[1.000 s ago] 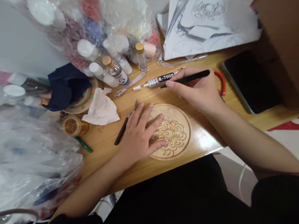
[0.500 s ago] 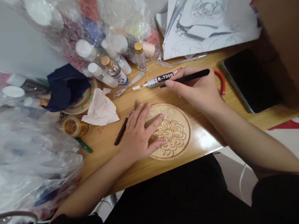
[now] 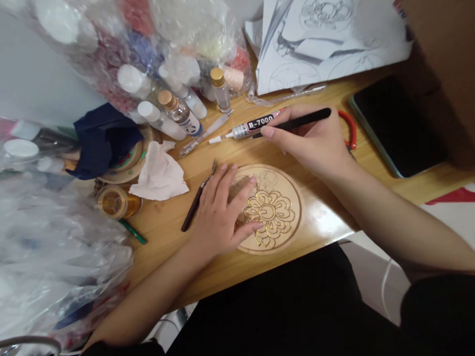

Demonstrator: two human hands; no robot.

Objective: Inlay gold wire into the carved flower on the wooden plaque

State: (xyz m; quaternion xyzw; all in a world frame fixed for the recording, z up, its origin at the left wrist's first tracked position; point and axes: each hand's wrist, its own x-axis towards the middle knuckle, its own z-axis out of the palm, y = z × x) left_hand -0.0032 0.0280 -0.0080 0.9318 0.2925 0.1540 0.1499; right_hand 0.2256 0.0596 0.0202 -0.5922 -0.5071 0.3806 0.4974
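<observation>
A round wooden plate lies near the table's front edge, with a flower outlined in gold on it. My left hand rests over the plate's left part, fingers spread, holding nothing. Beyond the plate, my right hand is closed around a slim black tool whose tip points left. Right behind that tool lies a glue tube marked B-7000, its white nozzle towards the left. A dark-handled tool with a metal tip lies just left of my left hand.
Small bottles and filled plastic bags crowd the back left. A crumpled tissue and a spool of gold thread are at the left. Drawings, a phone, red-handled pliers and a cardboard box stand or lie rightward.
The view has shifted very slightly. My left fingers have moved a little on the plate; my right hand keeps its grip in nearly the same place.
</observation>
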